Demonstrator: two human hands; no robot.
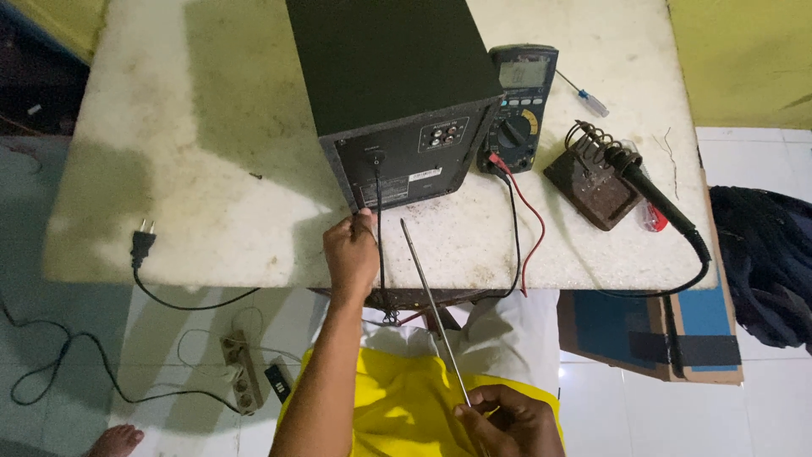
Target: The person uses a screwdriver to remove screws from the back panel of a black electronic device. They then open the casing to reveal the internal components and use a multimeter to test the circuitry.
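Nearest me, my right hand [507, 421] is closed around the handle end of a long thin screwdriver [434, 310], its tip just short of the black speaker box [397, 93] on the white table [228, 195]. At the box's near back panel my left hand [351, 254] pinches a red piece, so I judge I'm about to undo that panel; next, the tip has to seat squarely in a screw.

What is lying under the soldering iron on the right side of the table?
The soldering iron rests in a rusty stand with a wire coil. A red object shows under its handle, mostly covered, so I cannot identify it.
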